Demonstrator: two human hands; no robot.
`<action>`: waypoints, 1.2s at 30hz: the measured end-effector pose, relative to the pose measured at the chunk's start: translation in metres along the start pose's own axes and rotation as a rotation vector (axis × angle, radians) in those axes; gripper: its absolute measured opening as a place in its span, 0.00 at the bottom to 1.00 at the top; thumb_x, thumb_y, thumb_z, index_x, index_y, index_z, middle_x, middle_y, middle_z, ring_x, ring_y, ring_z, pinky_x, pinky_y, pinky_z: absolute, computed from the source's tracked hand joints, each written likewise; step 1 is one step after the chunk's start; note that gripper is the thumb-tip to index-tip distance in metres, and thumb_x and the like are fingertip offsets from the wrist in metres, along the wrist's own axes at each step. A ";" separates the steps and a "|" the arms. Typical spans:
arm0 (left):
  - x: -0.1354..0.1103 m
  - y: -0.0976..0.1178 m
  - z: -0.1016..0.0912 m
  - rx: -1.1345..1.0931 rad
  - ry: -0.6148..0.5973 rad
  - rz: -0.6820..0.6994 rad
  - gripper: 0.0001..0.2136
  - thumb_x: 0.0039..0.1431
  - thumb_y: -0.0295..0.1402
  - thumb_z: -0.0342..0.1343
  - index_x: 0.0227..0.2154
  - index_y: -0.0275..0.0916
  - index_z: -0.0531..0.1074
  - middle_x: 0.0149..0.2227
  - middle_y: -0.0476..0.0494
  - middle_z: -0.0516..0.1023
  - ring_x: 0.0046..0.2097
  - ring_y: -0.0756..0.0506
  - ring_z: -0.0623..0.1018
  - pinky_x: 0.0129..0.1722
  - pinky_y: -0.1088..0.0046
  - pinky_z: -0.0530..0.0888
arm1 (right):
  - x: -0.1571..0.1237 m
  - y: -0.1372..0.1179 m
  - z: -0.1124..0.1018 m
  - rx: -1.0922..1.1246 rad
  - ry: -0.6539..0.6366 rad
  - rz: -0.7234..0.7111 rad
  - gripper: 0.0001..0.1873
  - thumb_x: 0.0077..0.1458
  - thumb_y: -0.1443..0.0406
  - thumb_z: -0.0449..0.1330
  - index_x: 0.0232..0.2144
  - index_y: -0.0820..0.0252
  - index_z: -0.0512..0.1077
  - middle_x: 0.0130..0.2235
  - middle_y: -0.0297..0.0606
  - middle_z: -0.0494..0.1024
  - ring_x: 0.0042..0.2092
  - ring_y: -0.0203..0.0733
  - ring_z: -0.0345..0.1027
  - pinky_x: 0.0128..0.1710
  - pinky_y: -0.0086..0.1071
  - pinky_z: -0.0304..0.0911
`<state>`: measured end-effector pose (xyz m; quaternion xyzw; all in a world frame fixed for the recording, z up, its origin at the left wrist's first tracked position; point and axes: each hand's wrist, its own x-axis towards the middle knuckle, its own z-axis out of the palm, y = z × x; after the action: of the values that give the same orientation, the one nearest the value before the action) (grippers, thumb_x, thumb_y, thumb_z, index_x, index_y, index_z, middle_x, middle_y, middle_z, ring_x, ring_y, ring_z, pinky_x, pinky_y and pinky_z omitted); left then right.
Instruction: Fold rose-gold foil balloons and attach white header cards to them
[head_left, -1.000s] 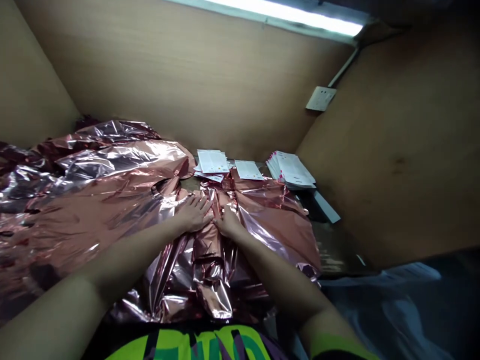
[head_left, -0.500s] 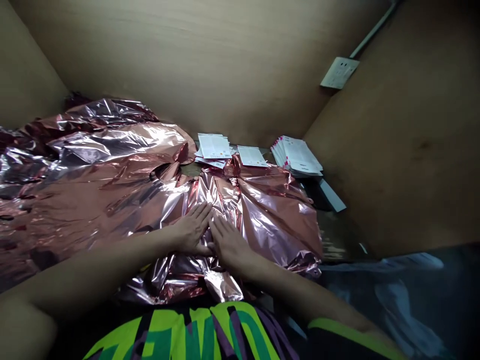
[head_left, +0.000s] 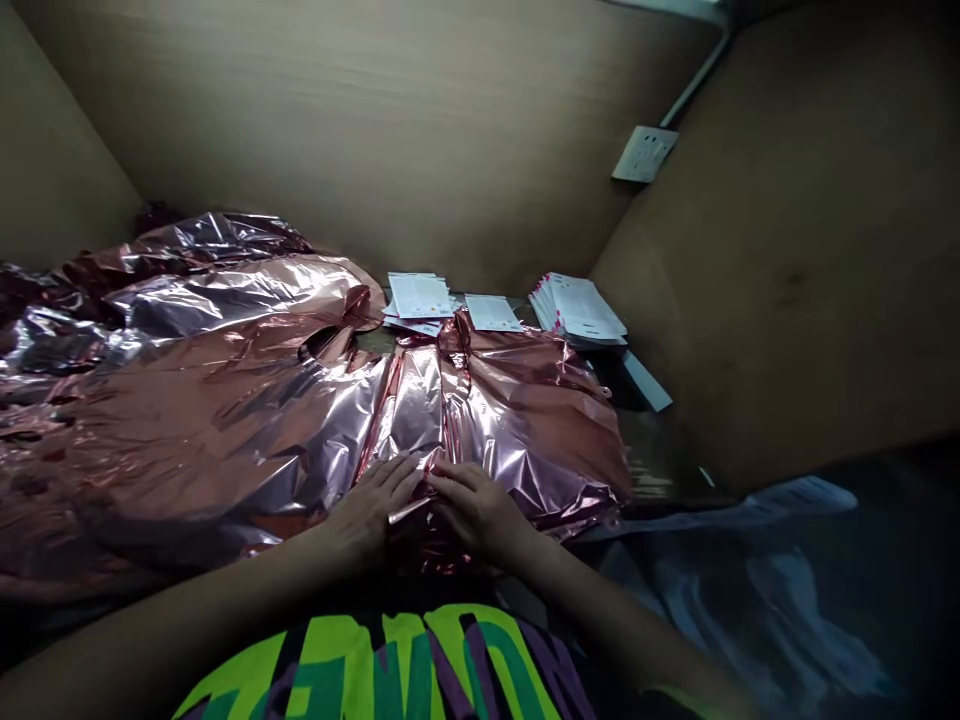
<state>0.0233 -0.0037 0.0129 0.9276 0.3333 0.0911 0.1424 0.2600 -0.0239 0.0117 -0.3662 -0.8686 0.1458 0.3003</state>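
Note:
A shiny rose-gold foil piece [head_left: 525, 420], creased and looking like an uninflated foil balloon, lies flat in front of me. My left hand [head_left: 373, 508] rests palm down on its near part, fingers stretched out. Beside it, my right hand [head_left: 480, 508] also lies on the foil, its fingers extended and a little bent. The fingertips of both hands nearly meet over a small raised fold. Under the palms the foil's near edge is partly hidden and dark.
More rose-gold foil [head_left: 187, 400] spreads to the left and heaps toward the back wall. White printed cards [head_left: 420, 296], another card [head_left: 493, 312] and a thicker card stack [head_left: 589, 310] sit along the back. Clear plastic [head_left: 780, 600] lies right. A socket [head_left: 645, 153] hangs on the wall.
Both hands have slid toward my body along the foil, and the fingertips have moved slightly apart. The middle of the foil behind them looks smoother.

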 end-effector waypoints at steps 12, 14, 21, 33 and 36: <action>0.004 -0.004 -0.006 -0.192 0.528 0.027 0.11 0.62 0.26 0.50 0.44 0.38 0.74 0.44 0.39 0.77 0.48 0.45 0.76 0.47 0.66 0.75 | 0.013 0.000 -0.010 0.153 0.048 0.034 0.17 0.57 0.67 0.59 0.50 0.59 0.72 0.54 0.47 0.73 0.54 0.47 0.67 0.53 0.44 0.66; 0.003 -0.010 -0.004 -0.145 0.492 0.091 0.13 0.62 0.25 0.49 0.44 0.39 0.75 0.42 0.39 0.79 0.46 0.45 0.77 0.45 0.67 0.76 | 0.016 0.005 -0.015 0.046 -0.108 -0.078 0.24 0.55 0.67 0.60 0.55 0.60 0.69 0.57 0.48 0.71 0.54 0.51 0.64 0.53 0.46 0.64; 0.003 -0.014 0.007 -0.235 0.482 -0.080 0.12 0.61 0.29 0.49 0.38 0.41 0.78 0.39 0.43 0.79 0.45 0.44 0.74 0.46 0.62 0.73 | 0.019 0.019 -0.006 0.148 -0.012 0.032 0.13 0.57 0.74 0.55 0.41 0.60 0.76 0.46 0.42 0.79 0.45 0.42 0.70 0.47 0.38 0.65; 0.028 -0.006 0.000 -0.013 0.326 -0.601 0.17 0.62 0.45 0.51 0.26 0.43 0.79 0.34 0.43 0.77 0.45 0.39 0.66 0.47 0.56 0.61 | 0.032 -0.006 0.001 -0.374 0.123 0.469 0.11 0.61 0.64 0.56 0.35 0.65 0.76 0.43 0.52 0.75 0.52 0.54 0.64 0.54 0.47 0.60; 0.032 -0.005 -0.003 -0.015 0.282 -0.660 0.19 0.61 0.46 0.52 0.23 0.40 0.77 0.35 0.41 0.76 0.46 0.38 0.66 0.48 0.57 0.60 | 0.022 -0.010 0.010 -0.337 0.083 0.178 0.26 0.59 0.57 0.59 0.55 0.68 0.68 0.60 0.55 0.66 0.64 0.58 0.51 0.63 0.53 0.50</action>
<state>0.0443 0.0214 0.0170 0.7471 0.6307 0.1697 0.1235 0.2360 -0.0151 0.0176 -0.4925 -0.8317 0.0089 0.2561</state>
